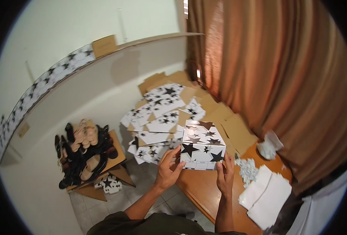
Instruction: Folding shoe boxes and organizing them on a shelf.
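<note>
A white cardboard box with black stars (202,149) is held up above the near edge of the wooden table (197,188). It looks closed, with a printed label strip low on the side facing me. My left hand (168,170) grips its left side, thumb on the near face. On the right side, my right hand (225,176) holds it in the same way, its thumb at the lower corner. The box's underside and the fingertips behind it are hidden.
Flat star-printed box blanks (157,113) lie heaped beyond the box, beside plain brown cardboard (236,133). White paper sheets (265,196) and small pale packets (247,170) are on the table's right. Shoes (85,152) crowd a small table at left. A shelf (142,41) runs along the wall.
</note>
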Tool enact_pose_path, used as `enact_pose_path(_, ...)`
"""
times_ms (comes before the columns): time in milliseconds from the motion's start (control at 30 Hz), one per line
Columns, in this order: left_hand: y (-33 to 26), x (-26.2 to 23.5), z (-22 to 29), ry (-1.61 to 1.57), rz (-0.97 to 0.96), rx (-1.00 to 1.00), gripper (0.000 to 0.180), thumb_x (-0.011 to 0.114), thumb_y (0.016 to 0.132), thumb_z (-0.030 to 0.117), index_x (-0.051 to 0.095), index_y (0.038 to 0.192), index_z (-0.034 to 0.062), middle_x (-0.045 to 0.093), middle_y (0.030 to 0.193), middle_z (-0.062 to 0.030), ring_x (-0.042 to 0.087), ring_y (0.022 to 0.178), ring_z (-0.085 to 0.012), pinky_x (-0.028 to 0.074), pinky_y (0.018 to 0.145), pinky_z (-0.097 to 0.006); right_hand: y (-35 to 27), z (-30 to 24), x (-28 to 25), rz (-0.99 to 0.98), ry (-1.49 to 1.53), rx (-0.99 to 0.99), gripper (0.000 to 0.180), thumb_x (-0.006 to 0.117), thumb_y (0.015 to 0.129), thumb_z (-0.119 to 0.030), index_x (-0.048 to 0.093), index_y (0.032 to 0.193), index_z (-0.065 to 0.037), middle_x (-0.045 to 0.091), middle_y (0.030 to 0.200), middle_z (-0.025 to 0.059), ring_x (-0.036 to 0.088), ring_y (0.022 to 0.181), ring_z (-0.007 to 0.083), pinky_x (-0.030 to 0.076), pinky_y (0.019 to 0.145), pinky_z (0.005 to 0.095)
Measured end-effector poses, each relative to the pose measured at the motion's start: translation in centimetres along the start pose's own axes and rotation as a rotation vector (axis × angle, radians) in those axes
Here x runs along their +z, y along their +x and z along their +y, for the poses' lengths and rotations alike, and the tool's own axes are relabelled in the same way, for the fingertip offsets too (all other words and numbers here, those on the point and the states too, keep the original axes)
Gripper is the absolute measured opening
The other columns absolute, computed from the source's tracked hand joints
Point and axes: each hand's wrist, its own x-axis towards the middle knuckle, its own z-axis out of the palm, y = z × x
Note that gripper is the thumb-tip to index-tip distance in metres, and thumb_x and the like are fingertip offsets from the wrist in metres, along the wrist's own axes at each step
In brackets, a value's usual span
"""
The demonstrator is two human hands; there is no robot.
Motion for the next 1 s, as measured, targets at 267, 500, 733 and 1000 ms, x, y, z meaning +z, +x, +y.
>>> enact_pose_path(267,-14.0,-17.3,5.4,0.094,0.363,0.110,0.058,0.071,0.090,-0.001,0.051,0.145,0.0026,0.055,0.131,-0.0137,0.059,0.118,-0.0222,0.059,0.092,-0.033,-9.0,-9.2,14.3,-0.305,0.037,-0.157,0.050,0.054,0.103,-0.010,0.044,0.150,0.002,0.046,0.131,0.0128,0.052,0.121,0.0221,0.047,0.100,0.0333)
enact_pose_path(500,-32.9,-32.5,11.1,0.219,0.590,0.102,0.059,0.070,0.090,-0.005,0.050,0.146,-0.0010,0.053,0.132,-0.0131,0.056,0.121,-0.0203,0.057,0.095,-0.032,-24.1,-18.2,27.2,-0.523,0.115,-0.320,0.049,0.054,0.103,-0.011,0.045,0.149,0.003,0.046,0.134,0.0145,0.050,0.124,0.0238,0.045,0.100,0.0335)
enact_pose_path(733,-51.5,-46.3,19.0,0.414,0.830,0.129,0.059,0.068,0.091,-0.006,0.049,0.146,-0.0013,0.053,0.132,-0.0125,0.058,0.117,-0.0196,0.058,0.093,-0.031,-39.8,-29.6,39.8,-0.755,0.279,-0.433,0.047,0.053,0.102,-0.008,0.045,0.147,0.005,0.046,0.133,0.0141,0.051,0.118,0.0213,0.046,0.096,0.0303)
enact_pose_path(1000,-64.3,-60.4,26.2,0.566,1.058,0.148,0.059,0.067,0.092,-0.004,0.047,0.148,-0.0009,0.053,0.131,-0.0113,0.056,0.117,-0.0182,0.058,0.091,-0.031,-52.6,-41.5,54.9,-0.783,0.534,-0.601,0.050,0.059,0.099,-0.010,0.049,0.146,0.005,0.058,0.129,0.0226,0.059,0.109,0.0294,0.048,0.093,0.0356)
